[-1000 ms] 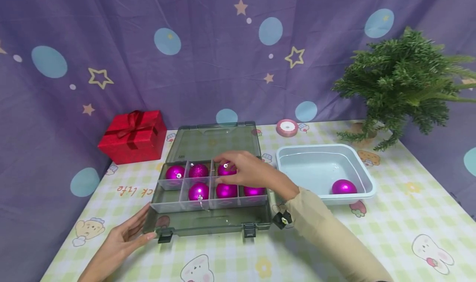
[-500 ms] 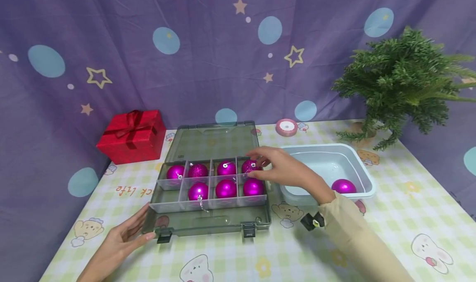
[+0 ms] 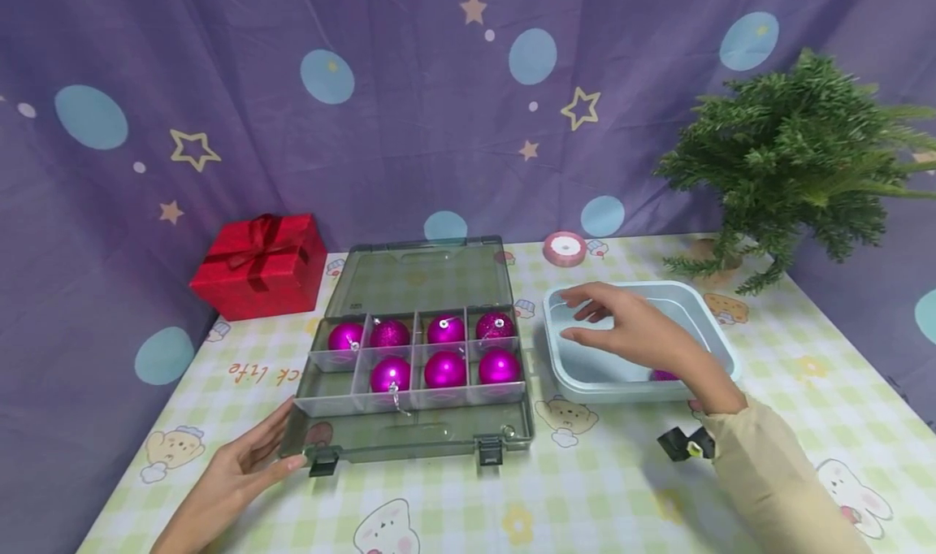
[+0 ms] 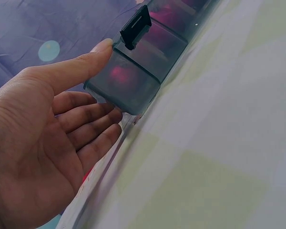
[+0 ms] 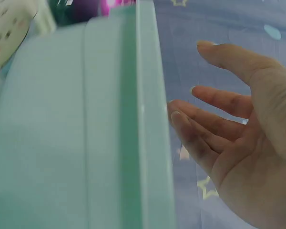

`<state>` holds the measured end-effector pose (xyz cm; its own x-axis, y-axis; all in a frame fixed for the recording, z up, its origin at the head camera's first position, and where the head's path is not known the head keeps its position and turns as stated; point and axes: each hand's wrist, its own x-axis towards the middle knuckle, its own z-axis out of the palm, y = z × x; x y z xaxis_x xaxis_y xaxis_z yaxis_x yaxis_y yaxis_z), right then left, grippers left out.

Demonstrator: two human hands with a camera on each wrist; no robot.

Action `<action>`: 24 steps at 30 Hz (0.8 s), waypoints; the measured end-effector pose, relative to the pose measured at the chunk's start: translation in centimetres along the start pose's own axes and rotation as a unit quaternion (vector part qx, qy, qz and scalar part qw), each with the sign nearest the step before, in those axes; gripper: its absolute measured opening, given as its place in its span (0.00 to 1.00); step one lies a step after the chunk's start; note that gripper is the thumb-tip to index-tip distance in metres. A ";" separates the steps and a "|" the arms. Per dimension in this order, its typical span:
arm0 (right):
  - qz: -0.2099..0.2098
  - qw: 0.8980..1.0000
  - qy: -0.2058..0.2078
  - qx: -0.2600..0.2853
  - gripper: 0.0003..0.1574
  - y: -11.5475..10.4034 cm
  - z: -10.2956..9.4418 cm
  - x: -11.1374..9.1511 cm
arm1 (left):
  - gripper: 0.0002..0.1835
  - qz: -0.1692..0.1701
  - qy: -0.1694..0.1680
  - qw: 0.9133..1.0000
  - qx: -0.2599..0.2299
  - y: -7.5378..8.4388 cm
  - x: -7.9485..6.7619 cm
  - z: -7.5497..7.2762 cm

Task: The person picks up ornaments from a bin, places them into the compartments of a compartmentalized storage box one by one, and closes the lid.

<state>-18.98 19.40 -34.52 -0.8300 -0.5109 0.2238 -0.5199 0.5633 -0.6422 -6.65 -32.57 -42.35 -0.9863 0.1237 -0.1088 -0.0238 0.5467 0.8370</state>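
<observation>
A grey see-through compartment box (image 3: 409,432) lies with its lid (image 3: 424,278) folded back. Shiny magenta Christmas baubles (image 3: 445,370) fill all but the front-left of its divided cells. My left hand (image 3: 232,474) holds the box's front-left corner, thumb on the front wall and fingers along the side, as the left wrist view (image 4: 62,114) shows. Above the pale blue basin (image 3: 559,375) hovers my right hand (image 3: 636,326), fingers spread and nothing in them. Partly hidden beneath it is a magenta bauble (image 3: 663,374) in the basin. In the right wrist view my hand (image 5: 238,124) is beside the basin's rim.
A red gift box (image 3: 259,266) with a bow stands at the back left. A ribbon roll (image 3: 565,248) lies behind the basin. On the right, a small artificial pine tree (image 3: 790,164) leans over the table. A purple patterned curtain (image 3: 409,132) hangs behind.
My right hand has moved right, from a bauble in the back row, past the back-right cell, to over the basin. A glittery bauble now shows in that cell. My left hand stays put.
</observation>
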 end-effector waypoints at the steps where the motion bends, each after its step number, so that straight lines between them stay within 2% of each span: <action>1: 0.006 1.000 0.003 -0.004 0.32 0.3 -0.3 -0.3 | 0.44 -0.001 -0.001 1.000 0.000 0.1 0.0 0.0; 9: 0.021 0.999 0.013 -0.044 0.29 2.3 -2.3 -2.8 | 0.44 0.000 0.006 1.000 0.001 0.3 -0.2 0.0; 16: 0.046 0.998 -0.001 -0.051 0.29 3.5 -3.8 -4.1 | 0.43 -0.002 0.003 1.000 -0.010 0.2 -0.2 0.1; 24: 0.079 0.995 -0.010 -0.066 0.30 4.4 -4.9 -5.6 | 0.43 0.011 0.006 1.000 -0.015 0.1 -0.4 0.0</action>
<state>-17.66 27.92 -35.02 -0.8998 -0.4215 0.1129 -0.4068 0.7168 -0.5663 -6.30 -32.55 -42.25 -0.9884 0.1258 -0.0846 -0.0070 0.5196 0.8544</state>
